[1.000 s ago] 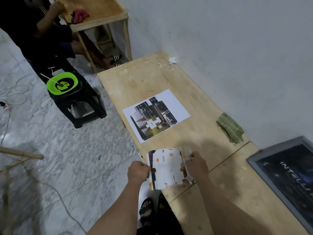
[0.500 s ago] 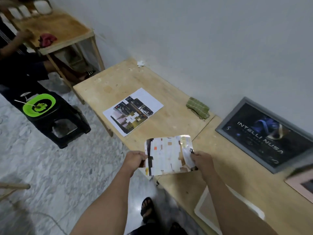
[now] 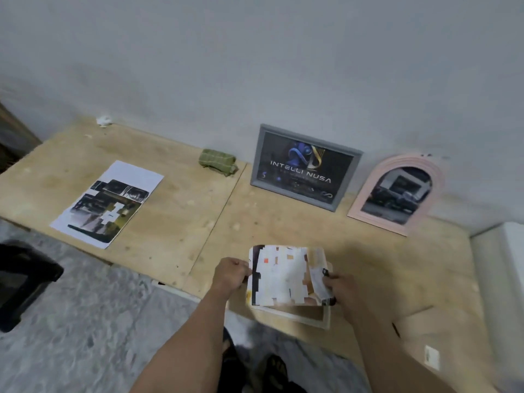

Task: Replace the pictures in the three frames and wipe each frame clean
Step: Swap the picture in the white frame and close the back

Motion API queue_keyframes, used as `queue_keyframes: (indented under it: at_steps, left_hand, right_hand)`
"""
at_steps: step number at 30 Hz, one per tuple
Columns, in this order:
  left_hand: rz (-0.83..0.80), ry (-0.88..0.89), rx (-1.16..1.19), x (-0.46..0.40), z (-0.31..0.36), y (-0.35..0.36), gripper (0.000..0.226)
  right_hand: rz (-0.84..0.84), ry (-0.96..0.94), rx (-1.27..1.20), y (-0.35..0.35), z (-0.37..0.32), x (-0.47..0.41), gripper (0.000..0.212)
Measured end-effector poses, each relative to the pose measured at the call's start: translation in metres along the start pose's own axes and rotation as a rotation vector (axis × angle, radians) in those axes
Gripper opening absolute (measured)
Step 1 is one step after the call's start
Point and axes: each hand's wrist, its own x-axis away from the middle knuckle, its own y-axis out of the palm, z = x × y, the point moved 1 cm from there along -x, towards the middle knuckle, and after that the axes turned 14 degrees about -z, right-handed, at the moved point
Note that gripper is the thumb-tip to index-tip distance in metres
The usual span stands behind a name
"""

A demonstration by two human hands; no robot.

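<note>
I hold a small printed picture between both hands near the table's front edge. My left hand pinches its left edge and my right hand pinches its right edge. Right under the picture lies a white frame, flat on the wood. A grey frame with a dark "INTELLI NUSA" print leans on the wall. To its right leans a pink arched frame holding a street photo. A printed sheet lies flat on the left part of the table. A folded green cloth lies by the wall.
The wooden table runs along a grey wall. A crumpled white scrap lies at its far left corner. A brown backing board lies at the front right. A black stool stands on the marble floor at left; a white block is at far right.
My view has swung to the right, bringing the grey and pink frames into sight. Both hands have carried the picture rightward and now hold it over the white frame.
</note>
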Motion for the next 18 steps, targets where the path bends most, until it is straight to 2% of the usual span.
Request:
queue_keyframes:
  at_steps: [3, 5, 9, 11, 14, 18]
  left_hand:
    - [-0.017, -0.012, -0.057, -0.005, -0.005, 0.021, 0.017]
    - [0.01, -0.005, -0.077, -0.012, -0.002, 0.029, 0.018]
    - [0.037, 0.016, -0.148, -0.026, 0.007, 0.036, 0.023]
    - [0.054, 0.016, -0.214, -0.031, 0.008, 0.036, 0.028]
    - [0.059, 0.01, -0.304, -0.032, 0.009, 0.036, 0.032]
    - [-0.006, 0.036, -0.417, -0.037, 0.01, 0.029, 0.026]
  right_hand:
    - [-0.009, 0.053, -0.102, -0.012, 0.02, 0.009, 0.016]
    - [-0.003, 0.062, -0.145, -0.017, 0.027, 0.008, 0.01]
    - [0.068, 0.053, -0.151, -0.017, 0.034, -0.004, 0.01]
    - [0.047, 0.099, -0.138, -0.013, 0.033, -0.004, 0.01]
    - [0.072, 0.12, -0.091, -0.009, 0.038, -0.005, 0.022]
    - [0.097, 0.043, -0.165, -0.005, 0.04, -0.003, 0.01]
